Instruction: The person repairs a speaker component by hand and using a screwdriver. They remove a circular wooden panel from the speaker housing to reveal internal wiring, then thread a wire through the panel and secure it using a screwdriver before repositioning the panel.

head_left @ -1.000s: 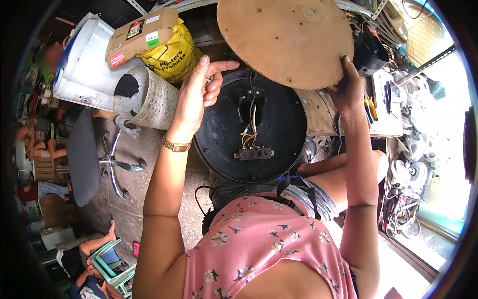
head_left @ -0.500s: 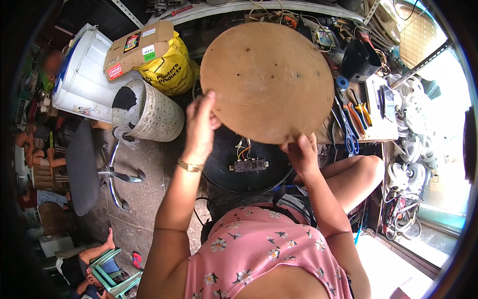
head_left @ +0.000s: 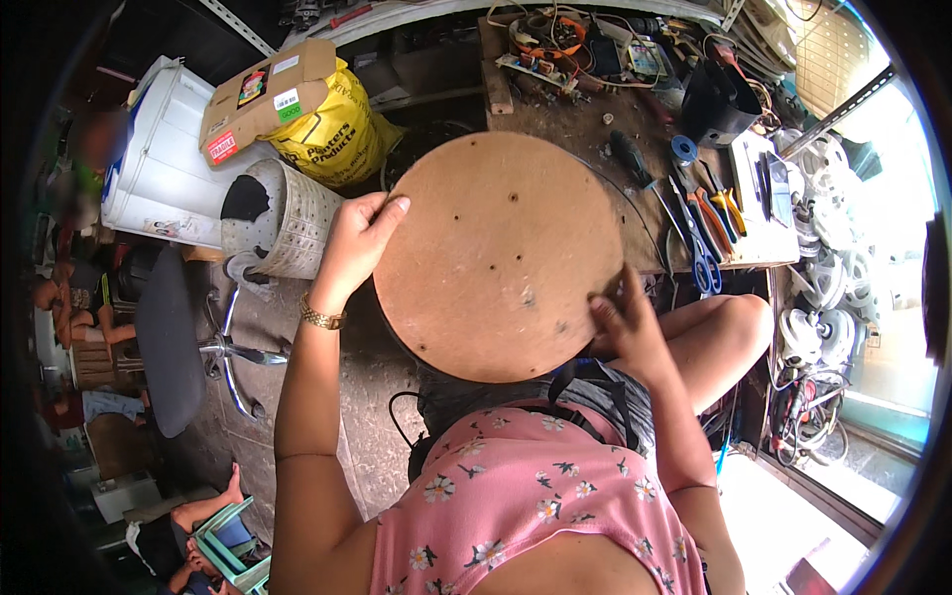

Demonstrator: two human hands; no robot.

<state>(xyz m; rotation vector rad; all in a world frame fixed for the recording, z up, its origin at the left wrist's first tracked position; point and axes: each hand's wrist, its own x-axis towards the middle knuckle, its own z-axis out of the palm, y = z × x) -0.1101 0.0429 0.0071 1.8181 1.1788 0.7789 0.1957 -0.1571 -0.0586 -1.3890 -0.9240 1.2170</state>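
A round brown wooden board (head_left: 496,258) with several small holes lies over the black round housing on my lap, which is now almost wholly hidden. My left hand (head_left: 362,238) grips the board's upper left edge, thumb on top. My right hand (head_left: 628,317) is at the board's right edge, blurred by motion, so its grip is unclear.
A workbench (head_left: 555,119) at upper right holds pliers (head_left: 714,218), blue scissors (head_left: 704,268) and electronic parts. At left are a yellow bag (head_left: 337,129) under cardboard, a perforated drum (head_left: 288,223), a white tub (head_left: 149,159) and an office chair (head_left: 169,337). Other people sit farther left.
The board has come down from above and beyond the housing to cover it. My left hand moved from open air onto the board's edge; my right hand came down with the board.
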